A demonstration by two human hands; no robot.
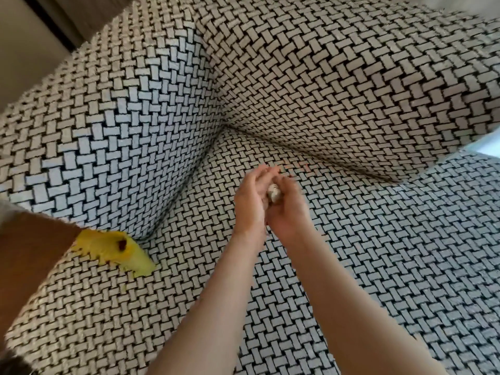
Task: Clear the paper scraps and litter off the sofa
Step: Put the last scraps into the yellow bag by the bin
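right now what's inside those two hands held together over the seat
A small pale crumpled wad shows between the left hand and right hand. The hands cover the rest of it.

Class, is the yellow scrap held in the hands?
No, the yellow scrap lies on the sofa, apart from the left hand and the right hand, which grips a pale wad.
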